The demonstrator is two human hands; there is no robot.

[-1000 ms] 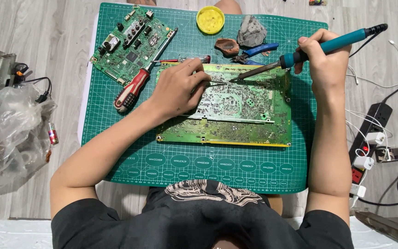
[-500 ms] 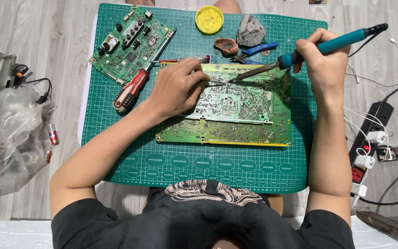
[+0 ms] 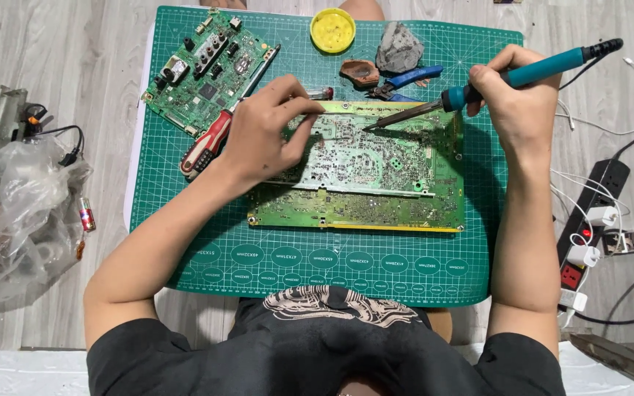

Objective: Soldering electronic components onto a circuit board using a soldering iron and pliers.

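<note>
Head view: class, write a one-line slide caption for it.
Right hand holds a soldering iron to a circuit board on a green mat; left hand rests on the board.

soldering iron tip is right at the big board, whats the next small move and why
Probably ease the soldering iron tip down onto the joint beside the left hand. The right hand holds it angled with the tip just over the large circuit board, which the left hand's fingers steady.

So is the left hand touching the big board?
Touching: the head view shows the left hand resting flat on the big board, fingers overlapping its top edge.
</note>
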